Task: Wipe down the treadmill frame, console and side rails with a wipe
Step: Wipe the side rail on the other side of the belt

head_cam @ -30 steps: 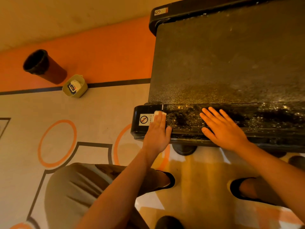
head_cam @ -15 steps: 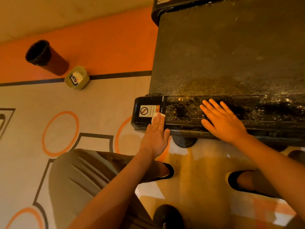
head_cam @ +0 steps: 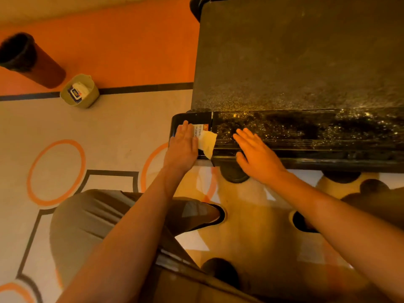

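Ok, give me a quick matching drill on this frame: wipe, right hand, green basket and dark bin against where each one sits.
Things:
1 wipe
2 right hand
3 green basket
4 dark bin

Places:
A standing on the orange floor strip
B flat on the treadmill's rear bar
C sitting across the black floor line
D pressed under the left hand at the corner cap

Pairs: 1-D, 2-B, 3-C, 4-A.

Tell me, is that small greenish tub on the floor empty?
Not empty. Inside the greenish tub lies a blue-labelled pack, with something white beside it.
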The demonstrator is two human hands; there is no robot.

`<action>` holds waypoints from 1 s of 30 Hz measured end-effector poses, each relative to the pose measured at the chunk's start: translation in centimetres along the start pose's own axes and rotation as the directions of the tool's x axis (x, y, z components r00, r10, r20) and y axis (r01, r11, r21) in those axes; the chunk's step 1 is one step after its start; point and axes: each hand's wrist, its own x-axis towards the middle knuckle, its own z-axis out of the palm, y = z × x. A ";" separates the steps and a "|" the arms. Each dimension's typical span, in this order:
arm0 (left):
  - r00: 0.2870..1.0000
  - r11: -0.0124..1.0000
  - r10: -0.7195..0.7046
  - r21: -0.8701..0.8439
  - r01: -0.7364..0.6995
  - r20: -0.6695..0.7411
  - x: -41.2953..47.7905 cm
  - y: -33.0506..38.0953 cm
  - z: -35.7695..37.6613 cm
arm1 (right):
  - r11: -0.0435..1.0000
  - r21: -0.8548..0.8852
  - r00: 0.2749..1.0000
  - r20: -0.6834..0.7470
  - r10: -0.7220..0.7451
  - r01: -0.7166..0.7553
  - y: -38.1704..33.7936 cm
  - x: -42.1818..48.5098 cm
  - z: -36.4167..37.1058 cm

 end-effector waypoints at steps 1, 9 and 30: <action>1.000 0.999 -0.010 0.030 0.010 0.020 0.1 -0.8 0.1 | 1.000 -0.009 1.000 0.014 -0.010 0.010 -1.8 0.2 0.8; 0.996 0.994 0.081 -0.063 -0.084 -0.045 -0.4 -3.6 1.9 | 0.968 -0.201 0.988 0.004 0.155 -0.151 -9.1 4.9 5.4; 0.998 1.000 0.019 0.006 -0.019 -0.057 0.2 -2.8 2.7 | 0.900 -0.431 0.997 0.006 0.078 -0.067 -6.7 1.3 4.5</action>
